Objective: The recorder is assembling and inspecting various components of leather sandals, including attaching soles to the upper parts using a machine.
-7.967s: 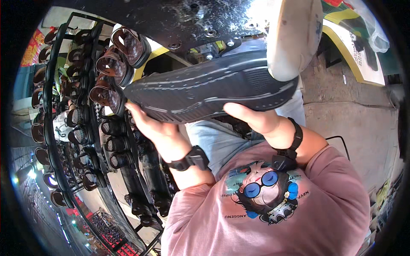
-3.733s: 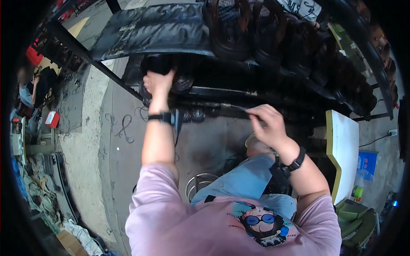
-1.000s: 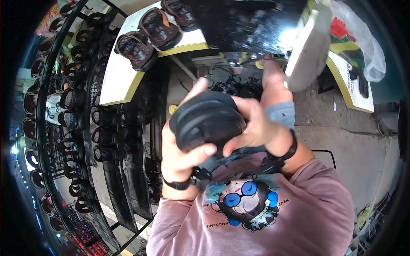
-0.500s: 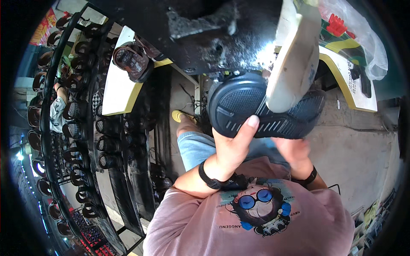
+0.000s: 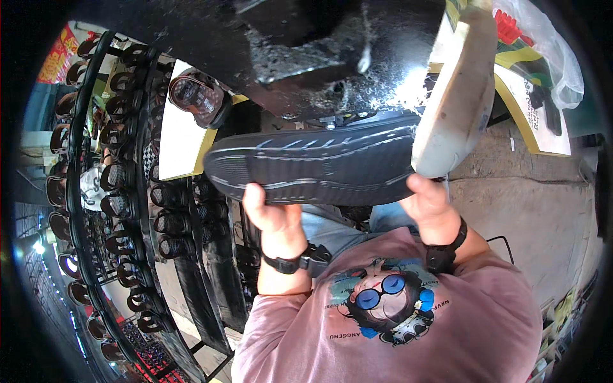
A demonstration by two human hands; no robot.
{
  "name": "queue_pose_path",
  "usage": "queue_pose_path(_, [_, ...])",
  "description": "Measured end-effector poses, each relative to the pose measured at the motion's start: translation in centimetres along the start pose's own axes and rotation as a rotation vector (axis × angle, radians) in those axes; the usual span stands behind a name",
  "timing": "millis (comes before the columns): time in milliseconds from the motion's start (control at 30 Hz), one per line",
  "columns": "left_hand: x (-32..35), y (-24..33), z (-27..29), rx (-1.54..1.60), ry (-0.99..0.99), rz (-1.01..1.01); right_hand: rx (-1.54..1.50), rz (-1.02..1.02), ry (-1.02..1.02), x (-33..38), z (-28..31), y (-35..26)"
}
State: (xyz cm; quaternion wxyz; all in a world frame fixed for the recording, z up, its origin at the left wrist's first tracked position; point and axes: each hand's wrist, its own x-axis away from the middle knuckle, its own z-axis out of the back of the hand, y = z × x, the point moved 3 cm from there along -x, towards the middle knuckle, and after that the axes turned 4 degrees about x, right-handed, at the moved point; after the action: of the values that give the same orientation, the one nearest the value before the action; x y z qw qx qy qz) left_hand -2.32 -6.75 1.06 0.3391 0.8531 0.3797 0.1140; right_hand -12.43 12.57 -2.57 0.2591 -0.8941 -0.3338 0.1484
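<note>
Left hand (image 5: 271, 217), right hand (image 5: 429, 203) fingertips hidden behind black sole (image 5: 313, 169).

A single head-worn fisheye view looks steeply down the wearer's own chest. The pink printed shirt (image 5: 408, 319) fills the lower edge, very near the lens. Both forearms rise toward the centre. Shoe racks (image 5: 121, 191) curve along the left rim; concrete floor (image 5: 536, 210) lies right.

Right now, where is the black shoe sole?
In the head view the black shoe sole lies across the middle, tread showing, held by the left hand and right hand, under a dark metal machine part, beside a pale foam block.
</note>
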Motion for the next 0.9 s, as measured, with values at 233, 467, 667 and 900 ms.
queue_pose_path(233, [-4.3,8.9,-2.0,-0.348,-0.056,-0.234,-0.183,-0.198,-0.037,-1.4,-6.6,3.0])
queue_pose_path(467, [-3.9,7.9,-8.3,-1.399,-0.762,-0.166,0.121,-0.131,-0.044,-3.4,-8.3,3.5])
queue_pose_path(667, [-1.0,5.0,-3.3,-1.021,-0.422,-0.093,0.701,0.114,-0.021,-3.2,-7.9,0.2])
queue_pose_path(900, [3.5,-0.9,-2.0,-0.635,-0.249,0.047,1.231,0.293,-0.045,-5.0,-9.0,-4.5])
